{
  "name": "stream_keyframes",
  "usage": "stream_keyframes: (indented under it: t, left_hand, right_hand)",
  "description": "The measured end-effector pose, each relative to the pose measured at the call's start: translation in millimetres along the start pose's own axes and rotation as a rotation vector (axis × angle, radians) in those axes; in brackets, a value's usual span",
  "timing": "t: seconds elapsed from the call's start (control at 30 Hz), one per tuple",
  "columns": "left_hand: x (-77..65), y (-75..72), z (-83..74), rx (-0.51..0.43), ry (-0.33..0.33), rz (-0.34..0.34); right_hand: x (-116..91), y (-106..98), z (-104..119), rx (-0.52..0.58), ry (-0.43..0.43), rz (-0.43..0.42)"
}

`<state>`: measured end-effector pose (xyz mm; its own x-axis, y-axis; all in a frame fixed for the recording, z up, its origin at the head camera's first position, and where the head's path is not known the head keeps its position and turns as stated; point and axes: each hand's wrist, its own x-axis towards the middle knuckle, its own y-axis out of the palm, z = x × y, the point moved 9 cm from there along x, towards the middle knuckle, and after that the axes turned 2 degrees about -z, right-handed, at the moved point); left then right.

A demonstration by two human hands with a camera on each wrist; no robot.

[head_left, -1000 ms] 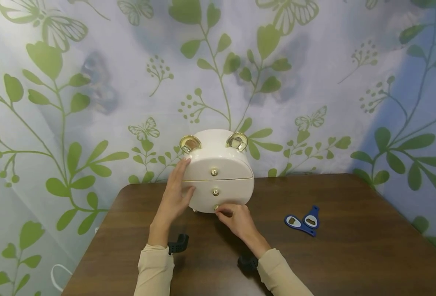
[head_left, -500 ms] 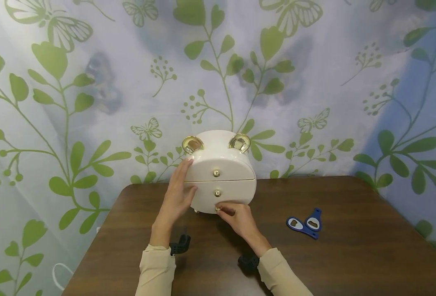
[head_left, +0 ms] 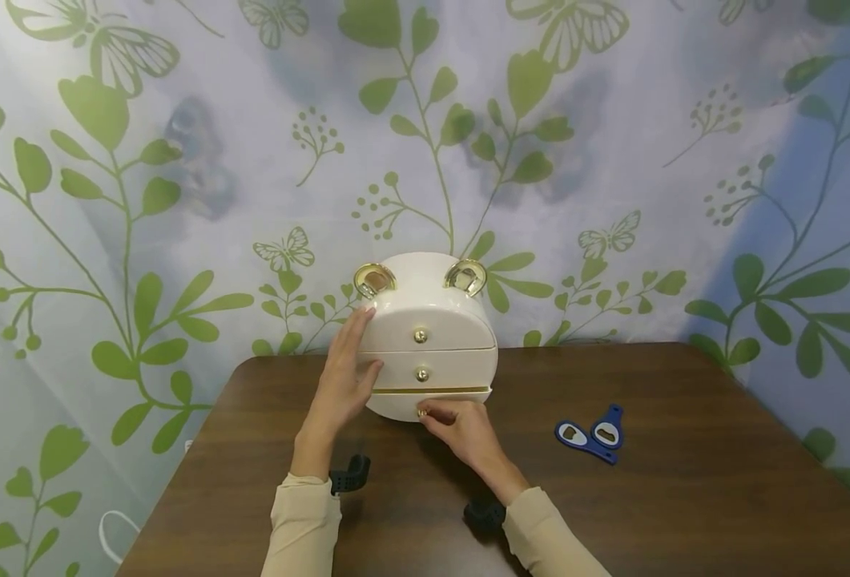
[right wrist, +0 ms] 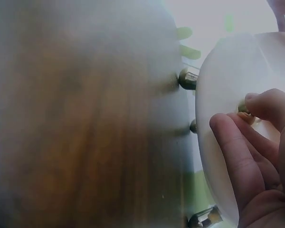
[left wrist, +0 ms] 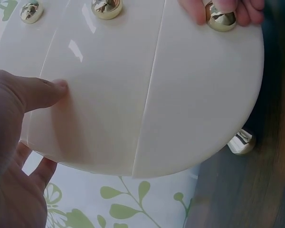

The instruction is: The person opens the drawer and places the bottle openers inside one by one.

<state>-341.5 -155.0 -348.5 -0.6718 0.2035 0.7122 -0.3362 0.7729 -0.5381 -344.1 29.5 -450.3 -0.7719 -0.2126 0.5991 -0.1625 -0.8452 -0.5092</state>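
A white rounded jewelry box (head_left: 453,370) with gold ears and three drawers stands on the table. My left hand (head_left: 338,381) rests against its left side, fingers extended along the edge. In the left wrist view, the thumb (left wrist: 42,92) lies on the front face. With thumb and fingertips, my right hand (head_left: 466,429) pinches the gold knob (right wrist: 244,110) of the bottom drawer (head_left: 392,406). That drawer is slightly out, with a thin gap above it. The middle knob (head_left: 422,374) and top knob (head_left: 420,336) are untouched; their drawers sit flush.
Two blue-handled bottle openers (head_left: 589,435) lie touching on the brown wooden table (head_left: 684,481), right of the box. A leaf-patterned curtain (head_left: 251,200) hangs close behind the box. Small gold feet (left wrist: 242,141) support the box.
The bottom drawer has come slightly forward, pulled by the right hand on its knob, and a gap has appeared above it. The left hand stays at the box's side.
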Motion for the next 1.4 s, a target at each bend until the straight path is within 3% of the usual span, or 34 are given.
stream_keyframes:
  t: [0.3,1.03,1.4]
  left_hand:
    - [-1.0,2.7,4.9,0.006,-0.022,0.023]
    - [-0.9,-0.6,0.2,0.004,0.013,-0.011]
    - [-1.1,0.0,0.8,0.004,-0.013,0.002]
  right_hand:
    - [-11,0,9,0.049,0.013,0.049]
    - [-30,-8,28,0.048,-0.111,0.087]
    - [-36,-15,34,0.052,-0.118,0.102]
